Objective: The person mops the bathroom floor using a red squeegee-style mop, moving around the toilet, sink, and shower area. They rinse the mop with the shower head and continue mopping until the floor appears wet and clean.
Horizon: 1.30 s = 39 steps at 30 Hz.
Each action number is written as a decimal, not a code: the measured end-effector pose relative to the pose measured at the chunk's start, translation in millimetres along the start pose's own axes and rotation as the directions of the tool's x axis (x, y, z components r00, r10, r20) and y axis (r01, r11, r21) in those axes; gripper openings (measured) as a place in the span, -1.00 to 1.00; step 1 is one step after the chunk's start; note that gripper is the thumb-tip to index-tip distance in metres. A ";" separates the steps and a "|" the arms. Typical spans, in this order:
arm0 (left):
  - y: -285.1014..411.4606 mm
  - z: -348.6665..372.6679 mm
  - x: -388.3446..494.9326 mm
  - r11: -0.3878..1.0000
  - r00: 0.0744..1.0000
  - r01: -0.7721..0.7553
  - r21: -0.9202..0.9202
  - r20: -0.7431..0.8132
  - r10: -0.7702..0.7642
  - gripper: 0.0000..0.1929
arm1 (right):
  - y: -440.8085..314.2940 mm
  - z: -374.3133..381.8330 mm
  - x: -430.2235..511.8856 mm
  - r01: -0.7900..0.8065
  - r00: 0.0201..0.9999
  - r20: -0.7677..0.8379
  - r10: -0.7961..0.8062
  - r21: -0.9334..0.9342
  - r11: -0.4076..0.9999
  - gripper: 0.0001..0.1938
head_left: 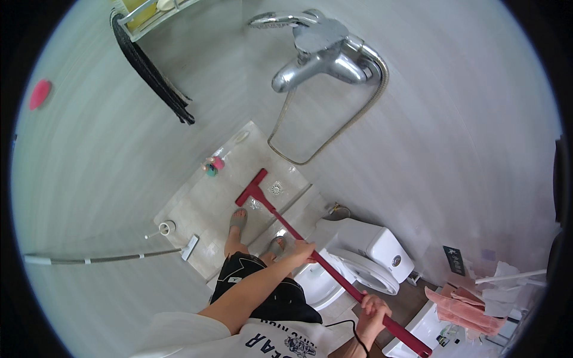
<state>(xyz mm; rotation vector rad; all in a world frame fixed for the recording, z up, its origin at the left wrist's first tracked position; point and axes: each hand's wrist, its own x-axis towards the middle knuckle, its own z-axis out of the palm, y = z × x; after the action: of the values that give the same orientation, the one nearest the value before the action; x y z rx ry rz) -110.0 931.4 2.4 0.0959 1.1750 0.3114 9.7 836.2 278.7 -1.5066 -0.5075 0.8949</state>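
Observation:
A long-handled red mop [288, 225] slants across the view, its narrow head lying on the wet tiled floor [197, 201] beside the round metal floor drain [276, 188]. My left hand [305, 251] grips the middle of the handle. Nearer the handle's end, at the lower right, my right hand [375, 311] is closed around it. The mop head is just in front of one of my sandalled feet [238, 219]. Two pump bottles, one pink [218, 162] and one teal [210, 170], stand by the wall.
A white toilet [322, 282] with its lid raised is close on the right, beyond a low floor ledge [293, 203]. The chrome shower mixer [324, 53] and its looping hose hang above. A squeegee [190, 247] leans at left; a washbasin [414, 329] and pink towels [465, 311] are lower right.

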 end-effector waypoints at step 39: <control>86.7 73.7 -59.5 0.709 0.953 -0.090 -0.700 0.145 0.264 -0.90 | -77.4 101.8 129.3 0.187 0.613 0.775 -0.153 0.045 0.981 -0.56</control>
<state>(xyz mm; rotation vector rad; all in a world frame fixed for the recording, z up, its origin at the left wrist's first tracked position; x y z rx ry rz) -79.6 1003.2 104.4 -0.4062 0.7467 0.8767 23.1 1010.7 328.2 -1.0042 -1.2937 1.3828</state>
